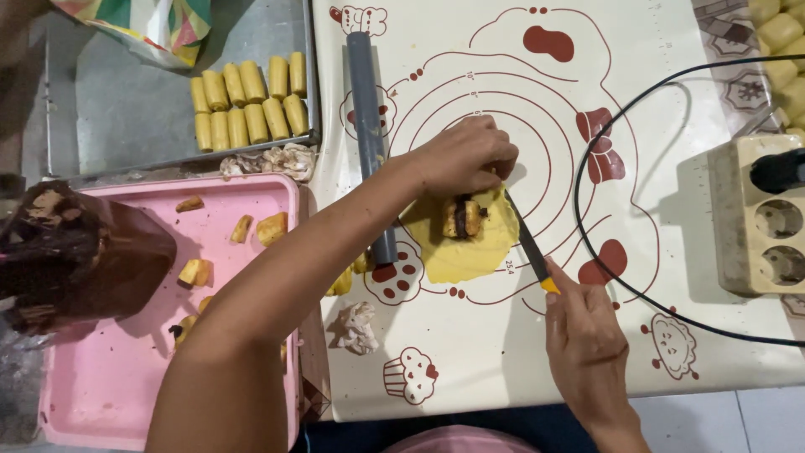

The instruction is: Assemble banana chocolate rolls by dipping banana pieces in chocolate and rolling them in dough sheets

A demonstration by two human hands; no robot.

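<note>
Right hand (587,331), nearest the front edge of the baking mat (470,361), is closed around the yellow handle of a knife (527,243); the dark blade slants up and to the left, its tip at the right edge of the dough sheet (457,252). Left hand (461,155) reaches in from the lower left, forearm crossing the mat's left edge, with fingers curled down and pinching the far edge of the same dough just above the filling (463,218). Dough sheet: a flat yellow round lying near the middle of the mat, between the two hands, with a small brown-and-yellow filling piece resting on its upper part.

Grey rolling pin (369,143) lies lengthwise along the mat's left side, passing under the left forearm. Pink tray (101,386) sits left of the mat, holding scattered yellow pieces, with a brown bag (75,252) at its left edge. Black cable (620,277) loops across the mat's right half toward a cream power strip (755,218) at the right edge. Metal tray (126,109) at the far left carries two rows of rolled yellow pastries (247,101).
</note>
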